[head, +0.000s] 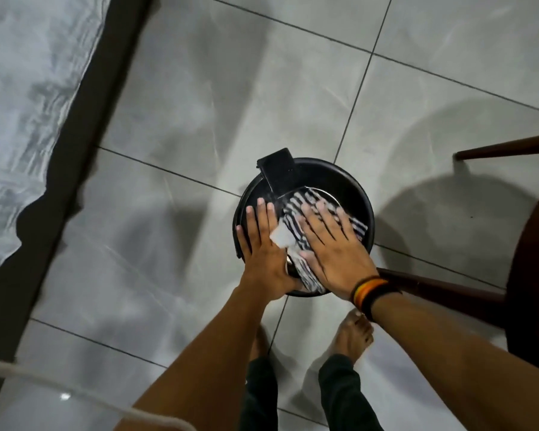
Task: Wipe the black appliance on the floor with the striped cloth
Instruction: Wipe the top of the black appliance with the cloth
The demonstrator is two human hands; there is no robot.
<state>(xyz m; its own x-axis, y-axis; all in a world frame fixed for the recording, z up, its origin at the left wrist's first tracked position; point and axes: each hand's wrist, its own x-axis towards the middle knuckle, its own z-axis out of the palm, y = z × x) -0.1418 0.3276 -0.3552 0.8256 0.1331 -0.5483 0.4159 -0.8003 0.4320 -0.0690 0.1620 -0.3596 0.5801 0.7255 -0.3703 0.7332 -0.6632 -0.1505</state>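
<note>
Because the striped cloth (296, 213) is soft and limp, it likely bunches unless pressed flat, as the right hand (333, 253) does now, palm spread on it, fingers open, gripping nothing. The left hand (262, 244), also open, steadies the round black appliance (352, 188) on the tiled floor (199, 104). A wooden chair leg (433, 287) crowds the right wrist; bare feet stand just behind.

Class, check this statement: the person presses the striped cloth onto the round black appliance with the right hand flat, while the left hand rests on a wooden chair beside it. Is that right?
One detail is wrong. The head view shows the left hand resting flat on the black appliance itself, not on the wooden chair. The rest stands: the right hand presses the striped cloth flat onto the appliance.
</note>
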